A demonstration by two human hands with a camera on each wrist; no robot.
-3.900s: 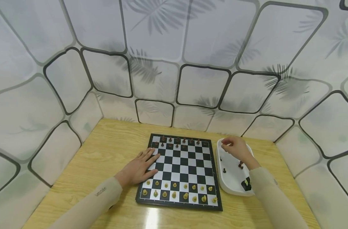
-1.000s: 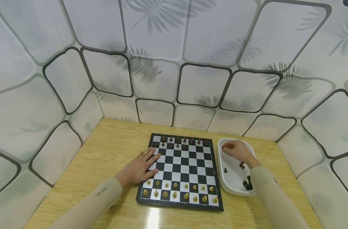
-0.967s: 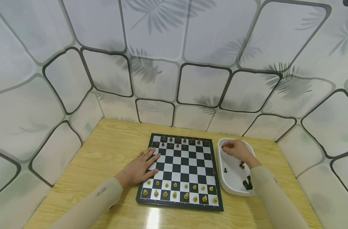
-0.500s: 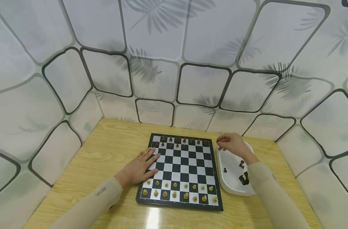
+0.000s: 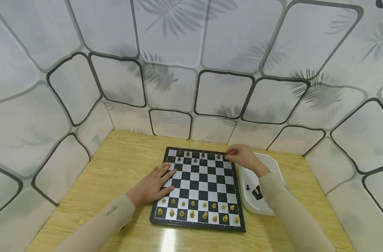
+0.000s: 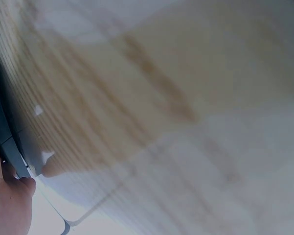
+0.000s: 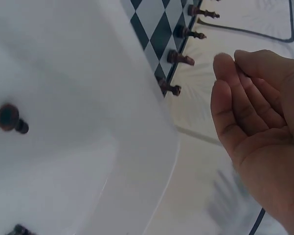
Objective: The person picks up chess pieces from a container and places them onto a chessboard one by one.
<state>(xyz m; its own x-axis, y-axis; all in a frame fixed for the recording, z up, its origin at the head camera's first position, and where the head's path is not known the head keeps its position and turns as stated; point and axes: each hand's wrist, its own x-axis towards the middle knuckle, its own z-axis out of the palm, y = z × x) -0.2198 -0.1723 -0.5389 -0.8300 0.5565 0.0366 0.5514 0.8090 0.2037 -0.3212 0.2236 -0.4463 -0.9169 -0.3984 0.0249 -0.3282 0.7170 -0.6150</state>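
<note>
A black-and-white chessboard [image 5: 207, 189] lies on the table. My left hand [image 5: 151, 185] rests flat on its left edge with spread fingers; in the left wrist view only a bit of that hand [image 6: 12, 205] shows beside the board's dark side. Thumb and forefinger of my right hand [image 5: 243, 155] pinch a small dark chess piece over the board's far right corner; in the right wrist view the fingers [image 7: 230, 107] hide it. Red-brown chess pieces [image 5: 203, 154] stand in the far rows, and gold ones [image 5: 192, 214] fill the two near rows.
Right of the board stands a white tray [image 5: 270, 159], under my right forearm. It holds a dark pawn [image 5: 247, 187] and a black item with a yellow spot [image 5: 257, 193]. A patterned wall [image 5: 222, 94] rises behind the wooden table [image 5: 128, 147].
My right hand has come up out of the tray with a dark chess piece and moved left to the board's far right corner. The left hand has stayed still.
</note>
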